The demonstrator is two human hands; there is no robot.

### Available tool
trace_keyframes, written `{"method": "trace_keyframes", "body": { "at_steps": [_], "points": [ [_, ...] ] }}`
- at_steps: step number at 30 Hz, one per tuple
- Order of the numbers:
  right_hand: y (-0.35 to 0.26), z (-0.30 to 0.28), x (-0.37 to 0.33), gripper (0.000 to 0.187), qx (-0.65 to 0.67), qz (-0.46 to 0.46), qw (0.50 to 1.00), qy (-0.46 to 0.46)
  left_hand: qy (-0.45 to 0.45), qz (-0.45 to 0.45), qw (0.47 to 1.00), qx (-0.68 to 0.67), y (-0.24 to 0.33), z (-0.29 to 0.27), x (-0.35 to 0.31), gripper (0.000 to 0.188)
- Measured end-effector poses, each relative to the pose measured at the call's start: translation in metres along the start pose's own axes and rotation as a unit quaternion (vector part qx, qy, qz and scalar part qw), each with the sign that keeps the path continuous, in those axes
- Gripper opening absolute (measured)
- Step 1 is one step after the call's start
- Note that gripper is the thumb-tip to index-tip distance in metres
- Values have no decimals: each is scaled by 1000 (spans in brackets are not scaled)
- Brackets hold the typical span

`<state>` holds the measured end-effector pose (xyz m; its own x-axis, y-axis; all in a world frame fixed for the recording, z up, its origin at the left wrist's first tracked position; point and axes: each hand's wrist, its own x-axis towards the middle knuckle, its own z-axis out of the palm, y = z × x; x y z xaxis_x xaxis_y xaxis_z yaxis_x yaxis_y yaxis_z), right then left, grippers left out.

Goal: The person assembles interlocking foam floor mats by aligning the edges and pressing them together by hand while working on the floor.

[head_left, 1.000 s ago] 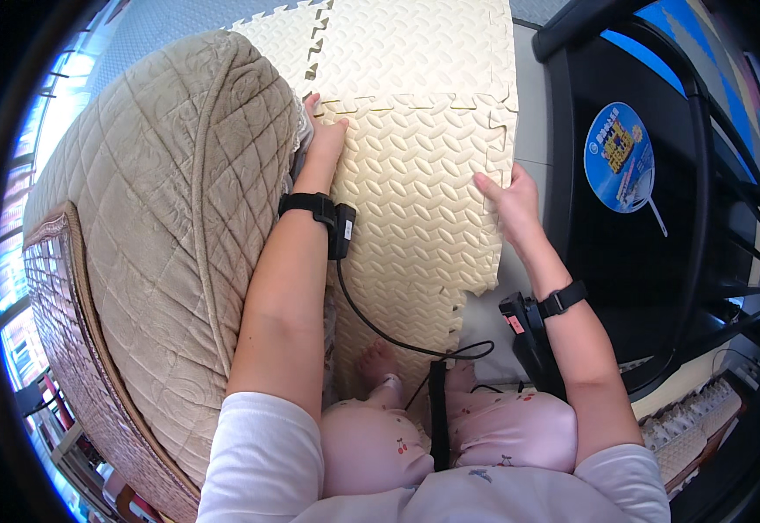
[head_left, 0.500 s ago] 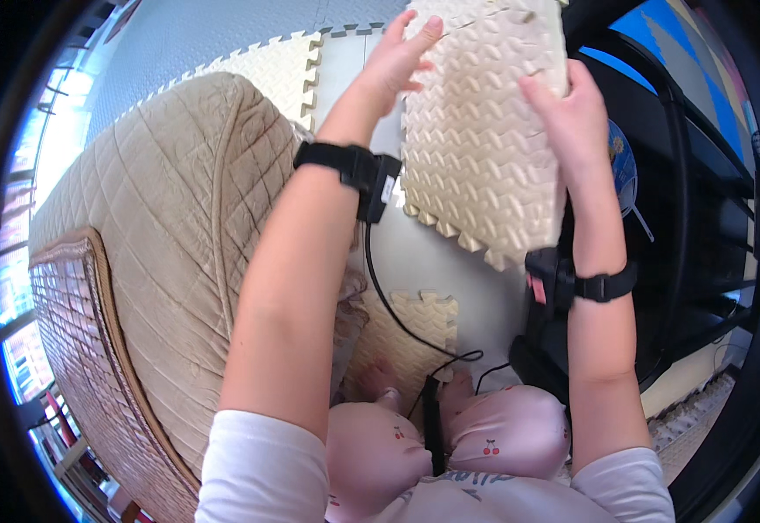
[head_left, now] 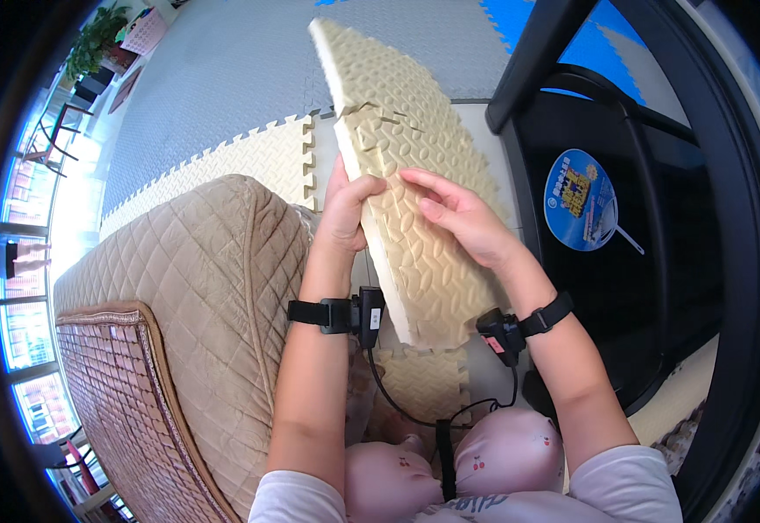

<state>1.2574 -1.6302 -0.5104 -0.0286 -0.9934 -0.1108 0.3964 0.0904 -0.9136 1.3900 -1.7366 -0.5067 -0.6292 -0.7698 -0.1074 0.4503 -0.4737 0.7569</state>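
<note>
A cream foam floor mat (head_left: 432,261) with a raised pattern and toothed edges is tilted up in front of me. Its upper part bends back at a jagged seam or tear. On its left edge my left hand (head_left: 345,205) is closed, thumb over the patterned face and fingers behind, partly hidden. My right hand (head_left: 467,218) lies over the mat's face with fingers stretched and apart, gripping nothing; its fingertips are close to the left thumb, and whether they touch the surface I cannot tell. Each wrist wears a black strap with a small box, joined to a cable.
A quilted beige sofa cover (head_left: 188,235) with a brown woven seat mat (head_left: 118,375) fills the left. On the right, a black-framed shelf (head_left: 659,174) bears a blue round fan (head_left: 580,200). Grey foam tiles (head_left: 223,87) cover the far floor; another cream tile (head_left: 423,383) lies near my feet.
The mat has come nearer and turned, showing its left edge. My left hand, open and apart before, now grips that edge. My right hand has let go of the right edge and moved left over the face.
</note>
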Motion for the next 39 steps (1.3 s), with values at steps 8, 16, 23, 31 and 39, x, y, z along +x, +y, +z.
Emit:
{"method": "trace_keyframes", "body": {
  "at_steps": [8,16,23,31,39],
  "points": [
    [-3,-19,-83,32,-136,113,909,378,128,3,988,82,19,46,-20,62],
    [-83,76,-145,38,-364,158,855,334,152,5,983,108,116,108,-54,63],
    [-153,113,-211,37,-221,226,890,328,192,38,971,138,196,168,-56,62],
    [-222,138,-231,30,-233,268,888,292,162,57,980,104,251,210,-46,63],
    [-246,141,-206,27,-215,237,905,280,141,46,981,127,295,248,-3,65]
  ]
}}
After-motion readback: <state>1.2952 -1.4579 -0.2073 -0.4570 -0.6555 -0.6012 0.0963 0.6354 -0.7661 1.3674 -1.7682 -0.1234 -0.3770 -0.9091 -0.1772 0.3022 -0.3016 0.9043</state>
